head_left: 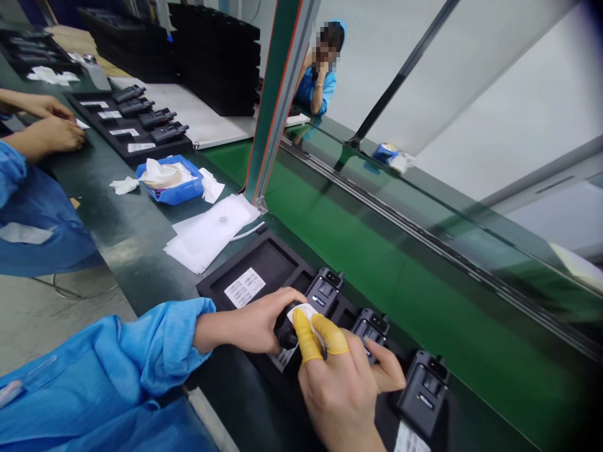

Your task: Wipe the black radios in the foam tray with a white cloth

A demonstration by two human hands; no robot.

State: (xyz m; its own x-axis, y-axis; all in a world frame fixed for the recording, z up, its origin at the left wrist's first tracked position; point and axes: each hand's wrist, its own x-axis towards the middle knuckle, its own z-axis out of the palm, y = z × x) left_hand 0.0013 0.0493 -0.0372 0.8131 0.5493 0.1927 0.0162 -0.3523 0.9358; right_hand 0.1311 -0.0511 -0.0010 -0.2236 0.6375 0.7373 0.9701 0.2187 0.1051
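Holding wipe (pixel 305 309) — right hand (pixel 340 380) — against left hand's (pixel 254 320) device (pixel 284 331).

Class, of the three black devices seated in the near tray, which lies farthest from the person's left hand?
The rightmost device, past the right hand; the other two sit nearer the left hand.

Room lies above the green belt (pixel 396 270), with the post (pixel 276 103) blocking leftward.
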